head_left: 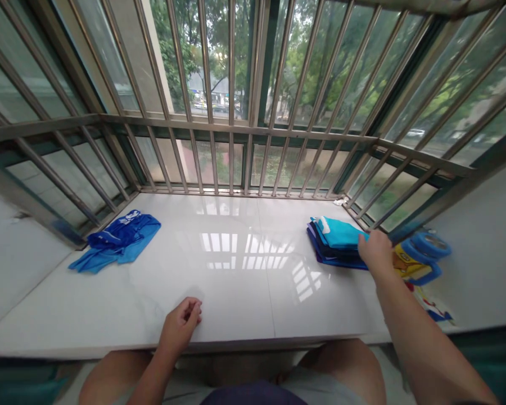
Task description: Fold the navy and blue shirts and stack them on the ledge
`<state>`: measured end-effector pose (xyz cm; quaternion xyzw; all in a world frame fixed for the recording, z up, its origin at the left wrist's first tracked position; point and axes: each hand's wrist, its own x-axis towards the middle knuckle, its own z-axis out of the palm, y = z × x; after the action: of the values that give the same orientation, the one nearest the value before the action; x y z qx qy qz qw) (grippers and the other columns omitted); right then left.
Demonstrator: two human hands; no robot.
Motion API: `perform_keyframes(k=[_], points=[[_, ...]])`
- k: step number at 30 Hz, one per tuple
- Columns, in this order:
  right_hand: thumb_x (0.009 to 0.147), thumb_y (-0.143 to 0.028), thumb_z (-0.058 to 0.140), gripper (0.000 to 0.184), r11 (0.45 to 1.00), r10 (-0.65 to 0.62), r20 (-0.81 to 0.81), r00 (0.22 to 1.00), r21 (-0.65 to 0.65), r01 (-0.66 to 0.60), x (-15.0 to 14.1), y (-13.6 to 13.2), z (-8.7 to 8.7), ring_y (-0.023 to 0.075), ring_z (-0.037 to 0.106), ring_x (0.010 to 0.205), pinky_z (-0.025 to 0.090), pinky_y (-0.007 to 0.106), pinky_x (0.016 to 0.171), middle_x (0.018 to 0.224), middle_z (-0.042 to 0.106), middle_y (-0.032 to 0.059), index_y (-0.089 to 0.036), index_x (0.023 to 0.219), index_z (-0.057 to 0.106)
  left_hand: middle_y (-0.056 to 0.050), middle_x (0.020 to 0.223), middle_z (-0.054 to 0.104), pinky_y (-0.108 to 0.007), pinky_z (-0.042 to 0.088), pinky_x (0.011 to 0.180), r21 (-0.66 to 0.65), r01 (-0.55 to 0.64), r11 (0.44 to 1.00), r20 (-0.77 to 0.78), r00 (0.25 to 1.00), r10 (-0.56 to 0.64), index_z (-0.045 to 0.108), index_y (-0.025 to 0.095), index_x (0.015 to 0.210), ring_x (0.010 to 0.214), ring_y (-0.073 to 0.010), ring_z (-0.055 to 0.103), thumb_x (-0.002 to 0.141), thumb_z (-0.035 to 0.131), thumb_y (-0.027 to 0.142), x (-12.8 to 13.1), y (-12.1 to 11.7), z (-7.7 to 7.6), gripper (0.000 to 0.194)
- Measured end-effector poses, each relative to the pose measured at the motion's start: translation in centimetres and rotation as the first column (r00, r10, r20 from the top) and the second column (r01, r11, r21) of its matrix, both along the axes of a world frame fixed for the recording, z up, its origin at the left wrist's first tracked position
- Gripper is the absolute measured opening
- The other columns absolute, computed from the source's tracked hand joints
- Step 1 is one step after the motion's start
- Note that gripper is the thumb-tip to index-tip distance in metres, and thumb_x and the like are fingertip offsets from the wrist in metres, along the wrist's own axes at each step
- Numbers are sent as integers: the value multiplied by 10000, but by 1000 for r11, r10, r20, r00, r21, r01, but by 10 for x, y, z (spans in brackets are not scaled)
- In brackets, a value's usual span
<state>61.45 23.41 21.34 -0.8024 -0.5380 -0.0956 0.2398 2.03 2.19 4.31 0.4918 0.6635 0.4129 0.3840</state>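
Observation:
A stack of folded clothes [337, 260] lies on the right of the white ledge, with a turquoise garment [341, 232] on top and dark blue and black cloth below. My right hand [376, 252] is closed at the right edge of the stack, its thumb against the turquoise garment; its other fingertips are partly hidden. Near the front edge, my left hand [183, 319] rests with fingers curled in, and nothing shows in them. Far to the left lies a crumpled blue garment [120, 242] in dark and lighter blue, with white markings, apart from both hands.
The glossy white ledge [231, 292] reflects the window. Metal bars [244, 130] enclose its back and sides. A yellow and blue container [419, 259] stands right of my right hand, with a small colourful item [436, 309] in front. A small white scrap [340, 201] lies by the back-right corner.

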Motion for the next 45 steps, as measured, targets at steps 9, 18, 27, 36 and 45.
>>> perform_keyframes(k=[9, 18, 27, 36, 45], points=[[1070, -444, 475, 447, 730, 684, -9, 730, 24, -683, -157, -143, -148, 352, 430, 1564, 385, 552, 1256, 1584, 565, 204, -175, 1389, 634, -137, 1153, 782, -422, 602, 1024, 154, -135, 979, -512, 837, 196, 726, 197, 1064, 1102, -296, 751, 944, 489, 485, -95, 59, 34, 391], [1050, -361, 542, 335, 679, 734, 74, 675, -76, -730, -195, -182, -187, 310, 606, 1432, 418, 544, 1212, 1523, 668, 100, -272, 1318, 723, -403, 1644, 430, -641, 328, 1264, 42, -316, 948, -807, 549, 219, 501, -121, 1504, 1559, -509, 407, 992, 424, 408, -168, 133, 42, 740], [1032, -283, 525, 334, 683, 730, 46, 681, -56, -728, -196, -181, -189, 339, 608, 1425, 434, 598, 1197, 1500, 678, 117, -256, 1297, 727, -318, 1647, 497, -544, 401, 1271, 15, 81, 997, -852, 523, -30, 583, -21, 1496, 1519, -448, 502, 989, 565, 534, 3, 76, 6, 752], [971, -336, 665, 682, 528, 829, -196, 523, -30, -849, -237, -189, -160, 347, 543, 1468, 473, 555, 1209, 1617, 548, 184, -213, 1618, 490, -85, 1277, 778, -387, 565, 1096, 148, 751, 644, -587, 591, -554, 691, 287, 1363, 1193, -235, 714, 997, 528, 153, 140, -39, 69, 422], [1098, -357, 455, 258, 573, 729, -539, 422, 144, -807, -265, -185, -133, 275, 688, 1188, 519, 451, 1071, 1222, 748, 107, -253, 1115, 691, -148, 1380, 712, -492, 485, 1162, -122, 359, 925, -662, 665, -345, 651, 183, 1452, 1322, -332, 628, 825, 667, 94, 64, 32, 53, 633]])
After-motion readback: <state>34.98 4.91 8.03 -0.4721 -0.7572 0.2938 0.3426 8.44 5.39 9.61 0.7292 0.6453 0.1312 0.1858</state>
